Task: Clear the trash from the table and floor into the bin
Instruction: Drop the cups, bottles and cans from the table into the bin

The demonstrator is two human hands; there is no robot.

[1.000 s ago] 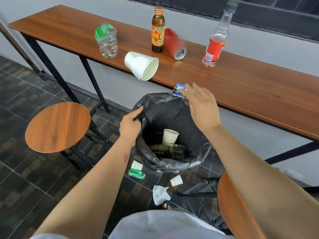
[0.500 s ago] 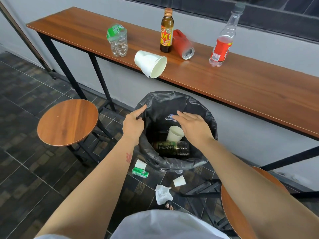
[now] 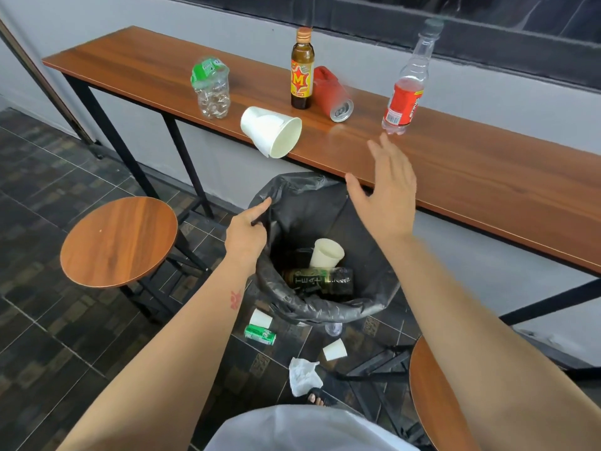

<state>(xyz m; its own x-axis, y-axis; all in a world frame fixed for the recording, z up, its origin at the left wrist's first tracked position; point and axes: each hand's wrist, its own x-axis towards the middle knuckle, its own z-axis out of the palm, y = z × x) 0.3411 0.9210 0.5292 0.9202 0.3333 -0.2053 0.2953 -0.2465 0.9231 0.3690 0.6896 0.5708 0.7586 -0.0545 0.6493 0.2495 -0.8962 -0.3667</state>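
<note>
My left hand (image 3: 245, 234) grips the rim of the black bin bag (image 3: 341, 312) on its left side. My right hand (image 3: 387, 190) hovers empty with straight fingers above the bin, near the table edge, just below the red-labelled plastic bottle (image 3: 403, 102). Inside the bin lie a paper cup (image 3: 327, 253) and a dark tea bottle (image 3: 320, 281). On the wooden table (image 3: 471, 177) lie a tipped white paper cup (image 3: 271, 131), a crushed clear bottle (image 3: 211, 87), a brown glass bottle (image 3: 302, 73) and a red can (image 3: 331, 94).
On the tiled floor by the bin lie a green can (image 3: 260, 335), two small paper cups (image 3: 260, 319) (image 3: 335, 349) and a crumpled tissue (image 3: 304, 375). A round wooden stool (image 3: 118, 240) stands at the left, another stool (image 3: 435, 402) at the lower right.
My right hand dropped a small blue wrapper into the bin, then rose empty toward the table edge. My left hand kept its hold on the bag rim.
</note>
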